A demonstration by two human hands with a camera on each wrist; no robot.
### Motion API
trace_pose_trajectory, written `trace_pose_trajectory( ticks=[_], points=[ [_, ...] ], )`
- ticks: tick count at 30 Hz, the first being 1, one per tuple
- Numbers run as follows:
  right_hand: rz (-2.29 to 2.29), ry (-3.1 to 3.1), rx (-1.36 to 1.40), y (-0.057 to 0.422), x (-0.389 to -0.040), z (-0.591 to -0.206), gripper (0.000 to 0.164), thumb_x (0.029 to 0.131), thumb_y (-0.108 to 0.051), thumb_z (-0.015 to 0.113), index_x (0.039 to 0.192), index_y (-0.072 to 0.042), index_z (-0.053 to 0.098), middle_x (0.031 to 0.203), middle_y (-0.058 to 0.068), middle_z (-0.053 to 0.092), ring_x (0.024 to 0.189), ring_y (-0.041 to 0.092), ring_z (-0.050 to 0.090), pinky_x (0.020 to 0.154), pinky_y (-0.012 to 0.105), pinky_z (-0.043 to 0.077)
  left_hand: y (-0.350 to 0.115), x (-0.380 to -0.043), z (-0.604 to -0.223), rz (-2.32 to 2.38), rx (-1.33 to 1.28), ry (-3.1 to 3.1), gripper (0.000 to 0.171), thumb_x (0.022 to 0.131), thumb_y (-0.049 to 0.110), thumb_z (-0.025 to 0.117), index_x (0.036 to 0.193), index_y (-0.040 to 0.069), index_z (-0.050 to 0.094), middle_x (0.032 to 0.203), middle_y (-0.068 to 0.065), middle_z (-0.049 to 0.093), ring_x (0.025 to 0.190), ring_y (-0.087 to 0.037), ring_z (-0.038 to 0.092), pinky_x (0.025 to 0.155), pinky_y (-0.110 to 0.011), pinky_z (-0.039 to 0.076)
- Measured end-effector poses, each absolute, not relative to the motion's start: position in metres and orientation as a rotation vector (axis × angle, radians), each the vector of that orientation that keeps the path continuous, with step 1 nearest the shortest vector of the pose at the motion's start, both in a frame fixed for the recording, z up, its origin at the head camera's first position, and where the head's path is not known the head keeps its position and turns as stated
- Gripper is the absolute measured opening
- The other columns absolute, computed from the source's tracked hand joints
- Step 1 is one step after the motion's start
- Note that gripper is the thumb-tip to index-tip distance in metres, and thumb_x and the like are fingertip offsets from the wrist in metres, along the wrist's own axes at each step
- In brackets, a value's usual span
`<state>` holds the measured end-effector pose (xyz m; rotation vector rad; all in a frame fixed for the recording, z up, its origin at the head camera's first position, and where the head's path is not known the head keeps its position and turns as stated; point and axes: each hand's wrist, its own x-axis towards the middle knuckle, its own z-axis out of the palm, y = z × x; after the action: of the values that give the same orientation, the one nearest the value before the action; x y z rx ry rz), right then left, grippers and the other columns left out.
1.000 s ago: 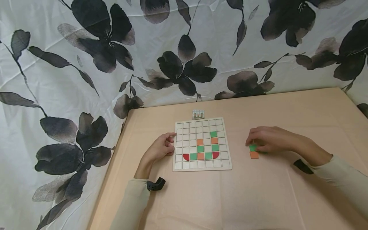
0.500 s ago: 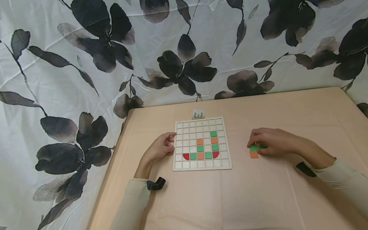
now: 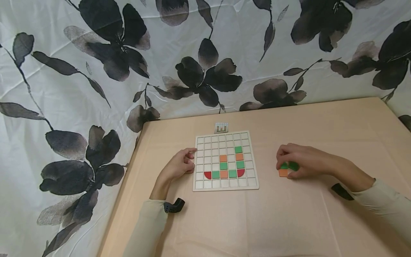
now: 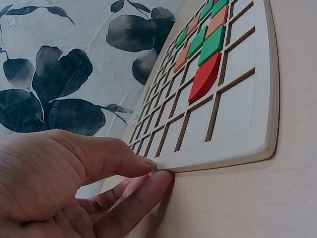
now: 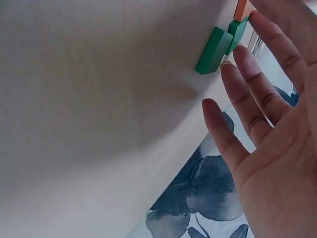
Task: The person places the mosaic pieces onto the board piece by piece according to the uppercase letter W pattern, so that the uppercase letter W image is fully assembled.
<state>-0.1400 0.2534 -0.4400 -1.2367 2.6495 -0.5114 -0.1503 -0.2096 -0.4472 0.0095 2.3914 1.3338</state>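
A white gridded board (image 3: 208,135) lies flat on the table, with green, orange and red tiles set in its squares. At its left edge my left hand (image 3: 176,165) pinches the rim between thumb and fingers; the left wrist view shows the thumb tip (image 4: 146,166) against the wooden edge. To the board's right, my right hand (image 3: 303,160) is over a small group of loose tiles. Its thumb and forefinger come down on either side of an orange square tile (image 3: 283,173). Beside that are green tiles (image 5: 212,52), partly covered by the hand. The other right fingers (image 5: 242,94) spread loosely.
A small printed card (image 3: 221,127) with a grid pattern sits just beyond the board's far edge. Behind the wooden table (image 3: 289,221) hangs a white cloth (image 3: 167,43) with dark flowers.
My right hand has shifted slightly, and its thumb has come nearer, down to the right side of the orange tile. My left hand and the board have stayed in place.
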Motion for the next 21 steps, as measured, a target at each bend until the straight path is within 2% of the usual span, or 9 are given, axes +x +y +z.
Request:
trace_pose_trajectory(
  ticks=[14,21],
  points=[
    [-0.536,2.641,-1.371,0.245,-0.148,-0.445,0.028,0.074,-0.026,0.088,0.092,-0.034,0.068,0.103,-0.017,0.052,0.096,0.002,0.045,0.08,0.025,0.048,-0.21,-0.15,-0.448,1.336,0.007,2.393,0.064,0.091,-0.009,0.065,0.149,0.01,0.048,0.116,-0.012,0.048,0.089,-0.021,0.053,0.068,-0.028,0.058],
    [-0.494,2.681,-1.419,0.24,-0.152,-0.446,0.027,0.072,-0.028,0.088,0.091,-0.03,0.068,0.099,-0.018,0.055,0.09,0.002,0.046,0.078,0.029,0.047,-0.209,-0.15,-0.447,1.333,0.008,2.396,0.064,0.091,-0.01,0.065,0.149,0.01,0.048,0.116,-0.012,0.047,0.089,-0.021,0.053,0.069,-0.029,0.058]
  ],
)
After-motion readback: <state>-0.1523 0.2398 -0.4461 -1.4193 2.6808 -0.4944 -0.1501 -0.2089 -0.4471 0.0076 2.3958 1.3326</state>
